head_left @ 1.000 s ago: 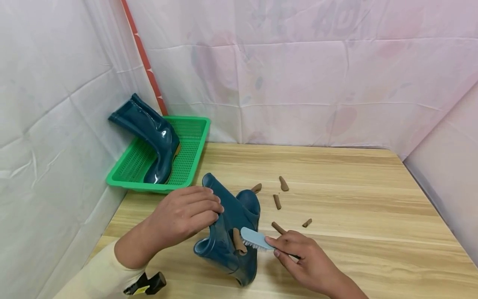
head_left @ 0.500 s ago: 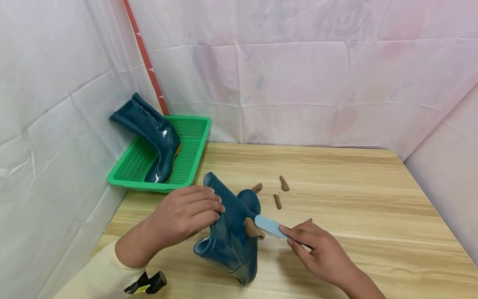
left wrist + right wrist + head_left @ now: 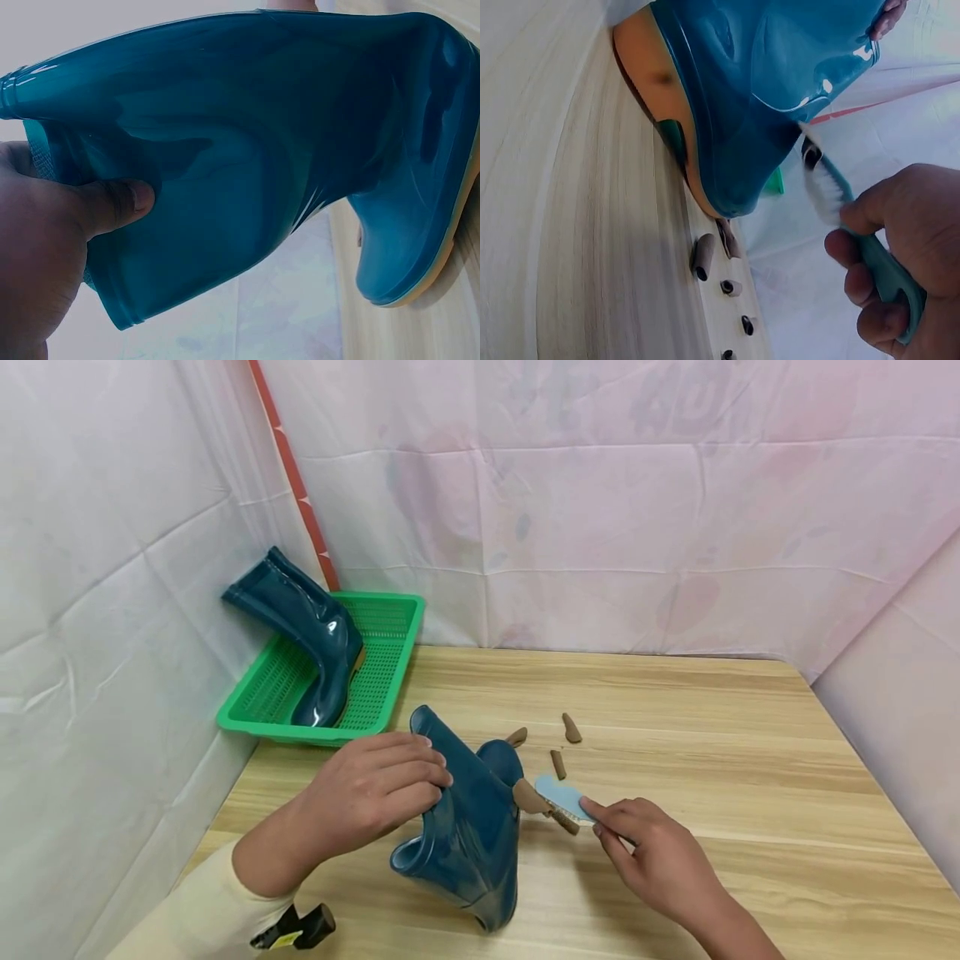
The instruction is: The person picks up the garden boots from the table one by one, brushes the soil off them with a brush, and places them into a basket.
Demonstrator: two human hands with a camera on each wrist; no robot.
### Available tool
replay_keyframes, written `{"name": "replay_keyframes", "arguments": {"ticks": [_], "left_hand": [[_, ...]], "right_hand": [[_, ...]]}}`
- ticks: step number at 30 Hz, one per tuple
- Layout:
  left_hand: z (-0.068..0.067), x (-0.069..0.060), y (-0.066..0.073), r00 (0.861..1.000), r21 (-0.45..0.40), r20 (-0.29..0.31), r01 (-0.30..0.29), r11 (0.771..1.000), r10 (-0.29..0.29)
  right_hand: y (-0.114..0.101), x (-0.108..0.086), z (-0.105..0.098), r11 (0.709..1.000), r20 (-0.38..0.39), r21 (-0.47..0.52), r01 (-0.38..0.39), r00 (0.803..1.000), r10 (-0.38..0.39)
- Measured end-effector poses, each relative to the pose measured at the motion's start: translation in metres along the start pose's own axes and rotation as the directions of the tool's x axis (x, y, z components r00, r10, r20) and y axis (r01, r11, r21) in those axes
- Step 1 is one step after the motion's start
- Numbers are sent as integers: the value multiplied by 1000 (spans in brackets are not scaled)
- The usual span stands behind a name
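Observation:
A dark teal rubber boot stands on the table, its shaft top squeezed by my left hand. In the left wrist view the thumb presses the outside of the shaft, while the fingers are mostly hidden inside the opening. My right hand holds a light blue brush by its handle. At the bristles is a brown curled piece, close to the boot's right side. Whether it still touches the boot, I cannot tell.
Several brown curled pieces lie on the wooden table beyond the boot, one farthest back. A green basket at the back left holds a second teal boot, leaning. White cloth walls surround the table.
My right hand has moved the brush right and slightly up across the boot's shaft. The brown curled piece has slid with it to the boot's right edge. The left hand has stayed put.

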State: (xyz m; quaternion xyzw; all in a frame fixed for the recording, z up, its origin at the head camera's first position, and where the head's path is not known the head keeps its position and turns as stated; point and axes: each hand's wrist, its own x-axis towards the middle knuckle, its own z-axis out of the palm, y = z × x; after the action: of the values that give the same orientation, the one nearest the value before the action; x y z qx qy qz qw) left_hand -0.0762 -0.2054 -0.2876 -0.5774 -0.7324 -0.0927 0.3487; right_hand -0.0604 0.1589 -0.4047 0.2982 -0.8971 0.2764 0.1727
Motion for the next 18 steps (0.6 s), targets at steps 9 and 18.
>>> {"name": "replay_keyframes", "arguments": {"ticks": [9,18], "left_hand": [[0,-1,0,1000,0,8,5,1000,-5],[0,-1,0,1000,0,8,10,1000,-10]], "right_hand": [[7,1,-3,974,68,-200,-105,990,120],[13,-1,-10,904,156,-303,-302,920,360]]}}
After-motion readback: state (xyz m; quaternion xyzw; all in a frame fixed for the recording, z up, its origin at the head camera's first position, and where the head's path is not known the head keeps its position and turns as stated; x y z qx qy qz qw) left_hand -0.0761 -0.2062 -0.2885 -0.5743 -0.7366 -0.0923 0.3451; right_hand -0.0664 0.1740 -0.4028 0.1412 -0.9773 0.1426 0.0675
